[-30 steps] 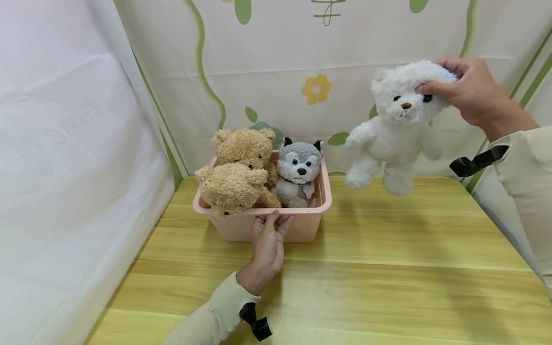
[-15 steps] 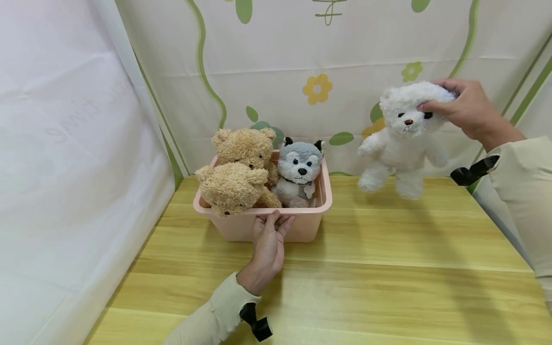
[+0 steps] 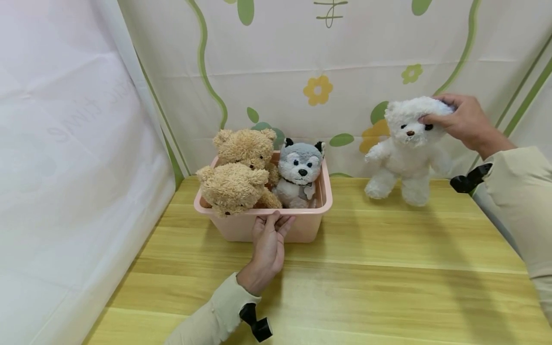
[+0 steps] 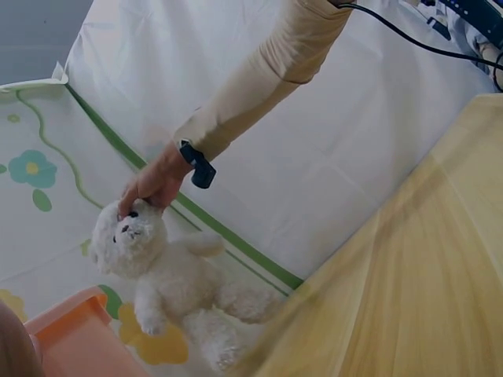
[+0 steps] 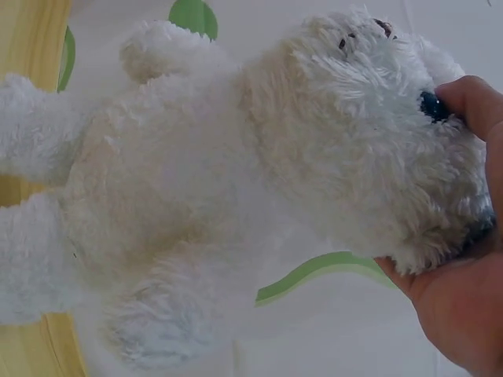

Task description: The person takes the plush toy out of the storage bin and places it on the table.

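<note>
The left hand (image 3: 268,247) pinches a pink plastic bin (image 3: 233,231) holding two curly tan teddy bears (image 3: 233,187) and a grey plush husky (image 3: 299,165); the right hand (image 3: 470,120) grips a fluffy white bear (image 3: 405,158).

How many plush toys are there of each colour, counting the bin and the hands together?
Tan bears: 2, in the pink bin
Grey-and-white dog: 1, in the pink bin
White bear: 1, held by the head in the right hand
Total: 4
</note>
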Demonstrator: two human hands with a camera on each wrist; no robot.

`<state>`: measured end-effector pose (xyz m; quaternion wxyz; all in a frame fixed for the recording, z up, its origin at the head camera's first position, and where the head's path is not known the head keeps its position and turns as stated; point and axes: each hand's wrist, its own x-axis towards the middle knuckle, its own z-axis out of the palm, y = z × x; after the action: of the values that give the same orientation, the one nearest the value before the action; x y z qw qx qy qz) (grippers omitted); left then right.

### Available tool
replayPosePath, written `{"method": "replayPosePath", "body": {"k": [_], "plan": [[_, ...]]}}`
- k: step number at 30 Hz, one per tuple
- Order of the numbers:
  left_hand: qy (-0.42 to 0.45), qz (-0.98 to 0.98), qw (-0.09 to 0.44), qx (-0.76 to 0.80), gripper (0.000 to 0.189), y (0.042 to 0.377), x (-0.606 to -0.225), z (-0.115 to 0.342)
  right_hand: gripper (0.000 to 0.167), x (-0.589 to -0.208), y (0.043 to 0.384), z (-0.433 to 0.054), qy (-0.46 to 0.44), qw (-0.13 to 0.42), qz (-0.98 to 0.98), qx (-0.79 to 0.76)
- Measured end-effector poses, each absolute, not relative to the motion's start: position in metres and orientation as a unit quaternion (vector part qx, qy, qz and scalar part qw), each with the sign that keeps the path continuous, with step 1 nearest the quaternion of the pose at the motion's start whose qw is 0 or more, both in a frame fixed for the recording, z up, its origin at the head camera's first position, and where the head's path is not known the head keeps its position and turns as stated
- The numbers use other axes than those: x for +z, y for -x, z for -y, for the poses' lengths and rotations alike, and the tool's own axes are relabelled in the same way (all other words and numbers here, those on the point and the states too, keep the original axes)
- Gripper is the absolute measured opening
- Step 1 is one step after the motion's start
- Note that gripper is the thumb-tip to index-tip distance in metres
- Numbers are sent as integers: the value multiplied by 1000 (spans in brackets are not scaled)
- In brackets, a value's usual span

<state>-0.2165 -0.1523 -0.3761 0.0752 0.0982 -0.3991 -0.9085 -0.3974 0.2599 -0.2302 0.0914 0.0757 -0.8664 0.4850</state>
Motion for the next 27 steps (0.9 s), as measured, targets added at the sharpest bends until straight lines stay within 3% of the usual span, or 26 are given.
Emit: {"method": "replayPosePath", "body": {"k": [27], "plan": [[-97,398,77,-909,7,215,-377,156,48,-254,408,-277,-89,88,895,427]]}}
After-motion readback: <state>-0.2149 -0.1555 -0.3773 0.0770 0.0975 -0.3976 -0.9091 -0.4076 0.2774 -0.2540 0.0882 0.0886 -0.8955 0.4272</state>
